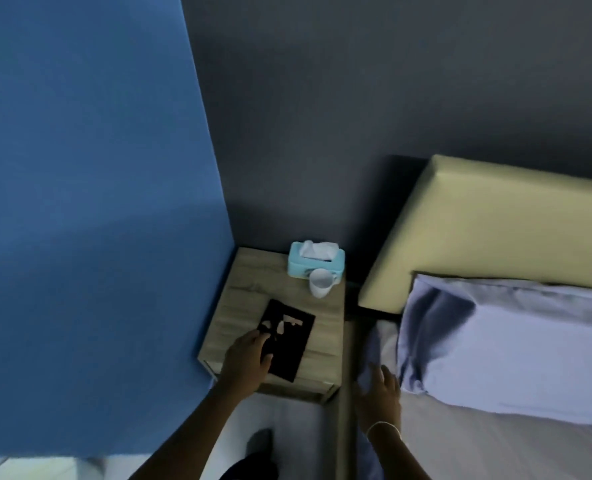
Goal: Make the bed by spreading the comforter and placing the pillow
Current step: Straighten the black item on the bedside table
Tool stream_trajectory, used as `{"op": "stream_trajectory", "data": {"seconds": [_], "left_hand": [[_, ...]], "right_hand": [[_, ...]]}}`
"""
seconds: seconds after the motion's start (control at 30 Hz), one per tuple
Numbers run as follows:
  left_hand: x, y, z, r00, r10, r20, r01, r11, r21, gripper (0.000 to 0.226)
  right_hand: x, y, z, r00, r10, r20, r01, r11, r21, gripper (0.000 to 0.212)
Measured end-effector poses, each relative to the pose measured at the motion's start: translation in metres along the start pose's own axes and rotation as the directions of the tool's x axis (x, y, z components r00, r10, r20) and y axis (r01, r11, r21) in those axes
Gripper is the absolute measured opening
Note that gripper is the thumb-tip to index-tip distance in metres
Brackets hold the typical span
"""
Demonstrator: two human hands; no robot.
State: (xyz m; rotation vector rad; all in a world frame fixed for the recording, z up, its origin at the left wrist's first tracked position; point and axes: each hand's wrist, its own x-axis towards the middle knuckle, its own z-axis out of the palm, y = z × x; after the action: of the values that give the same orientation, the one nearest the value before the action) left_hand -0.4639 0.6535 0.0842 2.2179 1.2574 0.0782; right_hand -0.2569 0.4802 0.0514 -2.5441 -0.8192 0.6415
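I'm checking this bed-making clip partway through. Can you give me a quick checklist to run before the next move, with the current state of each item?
1. Pillow at the head of the bed, against the headboard: ok.
2. Comforter spread over the mattress: cannot tell; only a pale sheet and a bunched fold of fabric at the bed's edge show.
3. Right hand on that fabric: ok, touching it; grip cannot tell.
4. Left hand free for the bedding: not ok, it rests on a dark flat object on the nightstand.
5. Cup and tissue box clear of the bed: ok.
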Motion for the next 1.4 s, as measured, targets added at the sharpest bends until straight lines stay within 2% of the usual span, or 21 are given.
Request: {"op": "stream_trajectory", "data": {"seconds": [0.2, 0.33, 0.47, 0.57, 0.77, 0.9, 1.03, 1.1, 1.2, 1.27, 1.4], "left_hand": [[0.033, -0.06, 0.039, 0.988, -0.098, 0.118, 0.1, 0.995, -0.007, 0.053], [0.061, -0.086, 0.092, 0.971, -0.137, 0.194, 0.142, 0.99, -0.008, 0.058], [0.092, -0.112, 0.148, 0.976, -0.127, 0.178, 0.13, 0.992, -0.006, 0.064], [0.113, -0.132, 0.182, 0.983, -0.113, 0.144, 0.109, 0.994, 0.03, 0.068], [0.135, -0.162, 0.218, 0.986, -0.123, 0.109, 0.105, 0.982, 0.16, 0.072], [0.131, -0.176, 0.228, 0.988, -0.076, 0.135, 0.06, 0.991, 0.12, 0.071], [0.127, -0.174, 0.232, 0.99, -0.049, 0.13, 0.04, 0.996, 0.076, 0.078], [0.126, -0.173, 0.232, 0.991, 0.008, 0.134, -0.021, 0.995, 0.094, 0.09], [0.127, -0.176, 0.229, 0.984, 0.118, 0.135, -0.137, 0.98, 0.141, 0.101], [0.127, -0.178, 0.226, 0.984, 0.131, 0.118, -0.152, 0.969, 0.193, 0.1], [0.128, -0.179, 0.219, 0.988, 0.146, 0.06, -0.157, 0.938, 0.309, 0.087]], "right_hand": [[0.024, -0.027, 0.061, 0.99, -0.064, 0.126, 0.071, 0.996, -0.053, 0.047], [0.051, -0.025, 0.109, 0.945, -0.024, 0.327, 0.026, 1.0, -0.003, 0.058], [0.09, -0.023, 0.161, 0.912, -0.011, 0.41, 0.011, 1.0, 0.003, 0.062], [0.118, -0.023, 0.196, 0.909, 0.004, 0.418, -0.017, 0.999, 0.027, 0.064], [0.138, -0.026, 0.241, 0.913, -0.063, 0.403, 0.059, 0.998, 0.022, 0.064], [0.131, -0.033, 0.256, 0.942, -0.062, 0.331, 0.052, 0.998, 0.04, 0.068], [0.133, -0.046, 0.261, 0.963, 0.005, 0.268, -0.046, 0.988, 0.148, 0.065], [0.137, -0.057, 0.259, 0.96, 0.088, 0.266, -0.136, 0.977, 0.166, 0.066], [0.144, -0.066, 0.253, 0.952, 0.138, 0.273, -0.2, 0.956, 0.214, 0.066], [0.149, -0.07, 0.25, 0.952, 0.138, 0.273, -0.21, 0.943, 0.256, 0.065], [0.154, -0.08, 0.247, 0.957, 0.122, 0.265, -0.183, 0.958, 0.219, 0.072]]}}
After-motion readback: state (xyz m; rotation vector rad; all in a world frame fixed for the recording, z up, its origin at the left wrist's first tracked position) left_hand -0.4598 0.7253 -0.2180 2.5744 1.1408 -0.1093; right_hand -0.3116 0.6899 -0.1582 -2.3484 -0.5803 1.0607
